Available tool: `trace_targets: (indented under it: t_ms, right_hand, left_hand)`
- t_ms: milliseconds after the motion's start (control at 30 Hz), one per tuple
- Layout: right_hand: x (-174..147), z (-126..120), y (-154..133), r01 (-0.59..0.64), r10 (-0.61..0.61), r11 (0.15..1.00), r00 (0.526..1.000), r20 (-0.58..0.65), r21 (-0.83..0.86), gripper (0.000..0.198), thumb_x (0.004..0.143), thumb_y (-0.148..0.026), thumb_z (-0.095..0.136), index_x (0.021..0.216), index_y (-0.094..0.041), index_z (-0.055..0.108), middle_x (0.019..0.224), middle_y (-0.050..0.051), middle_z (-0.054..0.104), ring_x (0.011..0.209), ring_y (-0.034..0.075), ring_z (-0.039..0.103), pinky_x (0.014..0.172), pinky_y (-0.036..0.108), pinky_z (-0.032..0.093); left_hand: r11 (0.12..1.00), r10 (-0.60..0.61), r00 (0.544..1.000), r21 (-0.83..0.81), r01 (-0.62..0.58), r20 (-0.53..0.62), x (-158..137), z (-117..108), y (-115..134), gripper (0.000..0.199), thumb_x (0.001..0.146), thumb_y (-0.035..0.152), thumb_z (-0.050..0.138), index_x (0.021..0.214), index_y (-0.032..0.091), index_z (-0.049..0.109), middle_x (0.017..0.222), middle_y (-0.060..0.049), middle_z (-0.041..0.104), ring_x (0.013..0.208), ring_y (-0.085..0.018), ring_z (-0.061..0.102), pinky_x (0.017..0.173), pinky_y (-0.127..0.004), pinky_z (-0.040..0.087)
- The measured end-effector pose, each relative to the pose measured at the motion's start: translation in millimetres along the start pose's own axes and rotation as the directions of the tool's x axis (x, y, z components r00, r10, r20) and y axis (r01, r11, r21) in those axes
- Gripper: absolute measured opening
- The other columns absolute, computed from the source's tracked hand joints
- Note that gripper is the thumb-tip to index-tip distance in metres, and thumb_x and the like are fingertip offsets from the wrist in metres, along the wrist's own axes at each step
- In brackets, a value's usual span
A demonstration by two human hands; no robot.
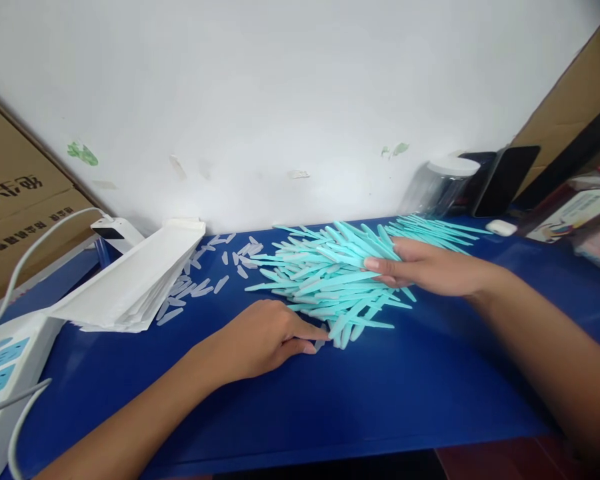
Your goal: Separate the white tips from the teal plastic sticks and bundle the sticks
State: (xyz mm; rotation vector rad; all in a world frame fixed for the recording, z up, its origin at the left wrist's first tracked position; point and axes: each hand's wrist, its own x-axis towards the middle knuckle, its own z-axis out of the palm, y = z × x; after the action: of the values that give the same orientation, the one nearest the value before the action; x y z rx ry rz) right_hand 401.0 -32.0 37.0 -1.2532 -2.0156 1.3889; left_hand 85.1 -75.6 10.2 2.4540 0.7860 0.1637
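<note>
A heap of slim turquoise eyebrow razors [310, 283] lies across the middle of the blue table. My right hand [420, 267] is closed round a bunch of these razors [353, 243], thumb on top, at the heap's right side. At the heap's front edge, my left hand [270, 337] has its thumb and index finger on either side of a small clear blade cap [320, 345], the other fingers curled in. The index fingertip touches the nearest razor ends. More clear caps [185, 287] are scattered to the left of the heap.
White paper sleeves [135, 273] are stacked at left, near a white device [116, 233] and a power strip [17, 373] with cables. More razors [435, 230] lie at the back right, by a clear jar [443, 187], a phone [507, 180] and a bottle [570, 203]. A wall closes off the back.
</note>
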Motion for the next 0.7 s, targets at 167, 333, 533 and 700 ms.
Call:
trace_targets:
  t_ms: [167, 333, 533, 700]
  right_hand:
    - [1, 0, 0, 0.008, -0.008, 1.0, 1.0, -0.011, 0.017, 0.059, 0.086, -0.073, 0.077, 0.077, -0.025, 0.045, 0.069, -0.005, 0.039, 0.064, 0.015, 0.038, 0.063, 0.031, 0.038]
    - [1, 1, 1, 0.028, -0.028, 1.0, 0.999, 0.026, 0.007, 0.056, 0.09, -0.071, 0.075, 0.079, -0.024, 0.046, 0.068, -0.006, 0.039, 0.062, 0.013, 0.034, 0.059, 0.029, 0.032]
    - [2, 2, 1, 0.031, -0.031, 0.999, 0.999, 0.017, 0.042, 0.06, 0.088, -0.073, 0.076, 0.077, -0.024, 0.043, 0.069, -0.006, 0.038, 0.063, 0.013, 0.035, 0.061, 0.029, 0.035]
    - [1, -2, 2, 0.036, -0.035, 0.999, 0.999, -0.018, 0.027, 0.062, 0.086, -0.075, 0.076, 0.074, -0.025, 0.041, 0.067, -0.006, 0.037, 0.061, 0.013, 0.033, 0.059, 0.03, 0.035]
  left_hand:
    - [0.997, -0.065, 0.998, 0.042, 0.064, 0.007, 4, -2, 1, 0.018, 0.104, 0.031, 0.072, 0.118, 0.027, 0.08, 0.098, 0.001, 0.086, 0.087, -0.018, 0.08, 0.074, -0.026, 0.048]
    - [0.965, -0.209, 0.977, 0.172, 0.199, 0.04, 4, -1, 6, 0.021, 0.106, 0.043, 0.067, 0.111, 0.023, 0.074, 0.083, -0.001, 0.079, 0.078, -0.022, 0.074, 0.067, -0.029, 0.04]
    - [0.932, -0.232, 0.971, 0.299, 0.206, 0.053, 0, 0, 9, 0.034, 0.112, 0.048, 0.051, 0.105, 0.019, 0.069, 0.078, -0.003, 0.073, 0.072, -0.024, 0.069, 0.063, -0.032, 0.034]
    - [0.966, -0.138, 0.978, 0.198, 0.168, -0.156, -6, -16, -7, 0.038, 0.112, 0.047, 0.052, 0.09, 0.02, 0.068, 0.073, 0.001, 0.067, 0.066, -0.017, 0.062, 0.063, -0.029, 0.034]
